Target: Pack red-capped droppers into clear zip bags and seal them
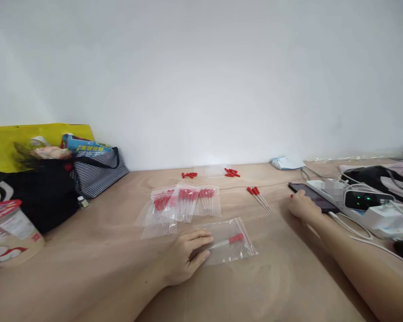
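Observation:
My left hand (pixel 184 257) rests on the left end of a clear zip bag (pixel 221 256), thumb and fingers apart. Inside that bag lies one dropper (pixel 235 238) with a red bulb, its tip toward my fingers. Over at the right, the curled fingers of my right hand (pixel 301 205) are closed beside the phone (pixel 314 197). A bit of red pokes out at those fingertips, apparently a dropper's bulb; the rest of it is hidden. Between my hands, farther back, three loose droppers (pixel 259 199) lie side by side. Overlapping bags of droppers (pixel 187 201) lie beyond my left hand.
Loose red bulbs (pixel 189 175) and more red bulbs (pixel 232 172) lie near the wall, with a clear sheet of thin tubes (pixel 215 171) between. Cables and a power strip (pixel 356 214) crowd the right. A striped bag (pixel 99 172) and a tub (pixel 13 235) stand left.

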Tool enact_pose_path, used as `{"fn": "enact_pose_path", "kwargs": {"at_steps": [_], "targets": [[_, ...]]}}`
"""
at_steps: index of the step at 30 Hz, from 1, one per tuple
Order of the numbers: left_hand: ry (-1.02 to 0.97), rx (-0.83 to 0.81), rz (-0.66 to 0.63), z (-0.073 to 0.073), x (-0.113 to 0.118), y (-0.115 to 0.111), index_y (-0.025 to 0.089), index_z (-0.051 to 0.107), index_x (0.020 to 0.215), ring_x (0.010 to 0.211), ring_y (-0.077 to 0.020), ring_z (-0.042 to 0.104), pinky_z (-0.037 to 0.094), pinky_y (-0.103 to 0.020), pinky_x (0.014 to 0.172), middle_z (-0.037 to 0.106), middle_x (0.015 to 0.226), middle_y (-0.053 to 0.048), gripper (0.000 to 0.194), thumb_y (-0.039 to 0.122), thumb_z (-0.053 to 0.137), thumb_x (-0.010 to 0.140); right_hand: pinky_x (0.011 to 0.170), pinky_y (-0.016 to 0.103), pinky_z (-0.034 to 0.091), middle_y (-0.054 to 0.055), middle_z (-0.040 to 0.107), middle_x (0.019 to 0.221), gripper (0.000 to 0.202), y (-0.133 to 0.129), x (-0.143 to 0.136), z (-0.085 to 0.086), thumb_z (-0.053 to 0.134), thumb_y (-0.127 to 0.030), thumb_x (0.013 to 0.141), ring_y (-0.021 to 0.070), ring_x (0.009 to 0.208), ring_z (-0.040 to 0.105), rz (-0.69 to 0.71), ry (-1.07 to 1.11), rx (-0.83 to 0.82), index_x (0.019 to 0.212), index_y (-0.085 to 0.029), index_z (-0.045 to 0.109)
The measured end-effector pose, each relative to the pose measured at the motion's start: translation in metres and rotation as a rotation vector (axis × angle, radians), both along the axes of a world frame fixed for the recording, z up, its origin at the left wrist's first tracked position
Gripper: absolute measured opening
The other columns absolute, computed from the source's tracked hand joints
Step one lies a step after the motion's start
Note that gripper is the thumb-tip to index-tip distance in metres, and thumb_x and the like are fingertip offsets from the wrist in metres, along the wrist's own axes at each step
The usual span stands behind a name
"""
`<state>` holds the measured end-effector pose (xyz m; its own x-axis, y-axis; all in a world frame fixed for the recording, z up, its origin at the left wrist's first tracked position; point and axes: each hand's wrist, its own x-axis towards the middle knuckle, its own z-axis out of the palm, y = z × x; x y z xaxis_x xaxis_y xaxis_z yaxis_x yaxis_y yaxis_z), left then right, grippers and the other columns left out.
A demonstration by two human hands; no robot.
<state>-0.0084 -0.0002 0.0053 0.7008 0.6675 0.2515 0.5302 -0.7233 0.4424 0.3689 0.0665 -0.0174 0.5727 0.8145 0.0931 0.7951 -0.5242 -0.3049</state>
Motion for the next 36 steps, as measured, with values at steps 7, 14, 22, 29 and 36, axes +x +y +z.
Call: {"fn": "enact_pose_path", "kwargs": {"at_steps": [7, 14, 22, 29, 36], "targets": [[0.101, -0.069, 0.055, 0.001, 0.0, -0.001, 0.022, 0.052, 0.115, 0.113, -0.02, 0.045, 0.038, -0.037, 0.095, 0.048, 0.125, -0.006, 0.034, 0.03, 0.044, 0.083, 0.064, 0.03, 0.045, -0.001, 0.049, 0.06, 0.049, -0.021, -0.058, 0.023, 0.032, -0.026, 0.08, 0.0163, 0.056, 0.054, 0.436, 0.514, 0.406, 0.125, -0.008, 0.02], [0.106, -0.081, 0.048, 0.003, 0.001, 0.0, 0.023, 0.05, 0.117, 0.115, -0.0193, 0.043, 0.036, -0.038, 0.097, 0.047, 0.126, -0.004, 0.034, 0.031, 0.039, 0.086, 0.046, 0.025, 0.045, -0.007, 0.042, 0.058, 0.043, -0.03, -0.1, 0.007, 0.041, -0.023, 0.076, 0.0107, 0.043, 0.046, 0.394, 1.04, 0.586, 0.115, -0.022, 0.023], [0.1, -0.097, 0.059, 0.004, 0.0, -0.002, 0.025, 0.045, 0.121, 0.118, -0.0217, 0.04, 0.033, -0.041, 0.098, 0.044, 0.128, -0.003, 0.042, 0.031, 0.047, 0.08, 0.046, 0.023, 0.047, -0.006, 0.045, 0.067, 0.031, -0.038, -0.117, -0.003, 0.051, -0.023, 0.069, 0.0079, 0.046, 0.048, 0.29, 1.319, 0.526, 0.096, -0.026, 0.034], [0.114, -0.137, 0.084, 0.006, 0.001, -0.003, 0.025, 0.036, 0.127, 0.119, -0.0225, 0.038, 0.032, -0.042, 0.098, 0.042, 0.13, -0.004, 0.049, 0.034, 0.047, 0.08, 0.038, 0.019, 0.037, -0.005, 0.051, 0.058, 0.033, -0.048, -0.123, -0.001, 0.062, -0.04, 0.062, 0.0071, 0.045, 0.046, 0.544, 1.256, 0.285, 0.084, -0.018, 0.051], [0.12, -0.131, 0.084, 0.004, 0.001, -0.002, 0.025, 0.036, 0.127, 0.119, -0.0228, 0.037, 0.032, -0.042, 0.099, 0.042, 0.13, -0.005, 0.049, 0.034, 0.046, 0.08, 0.05, 0.021, 0.038, -0.001, 0.06, 0.06, 0.035, -0.047, -0.12, -0.004, 0.07, -0.042, 0.055, 0.0082, 0.052, 0.05, 0.822, 1.149, 0.103, 0.073, -0.014, 0.061]]}}
